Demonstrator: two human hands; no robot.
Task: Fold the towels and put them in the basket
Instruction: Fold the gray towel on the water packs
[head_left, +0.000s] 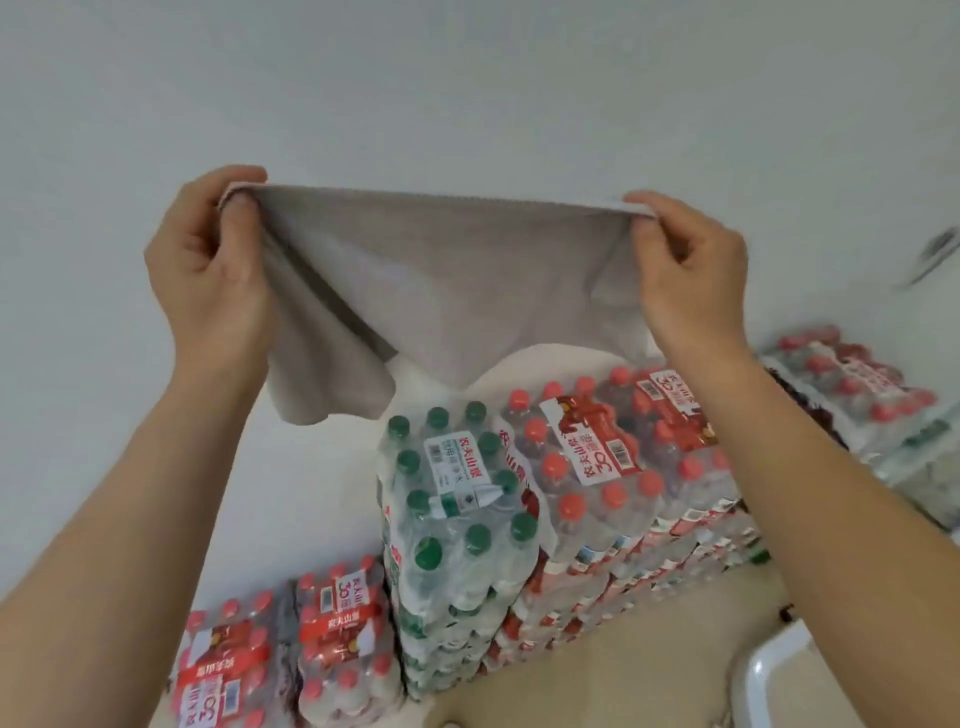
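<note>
Soft, even indoor light, faint shadows, wide-angle bowing and slight blur toward the edges.

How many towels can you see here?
1. The towel hangs stretched between the left hand and the right hand, each pinching a top corner. More may lie out of view.

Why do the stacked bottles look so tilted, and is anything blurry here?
Head view: the wide lens tilts and bends the bottle packs; the packs at far right are smeared by blur; the towel, left hand and right hand look fairly sharp; light is soft, shadows faint.
</note>
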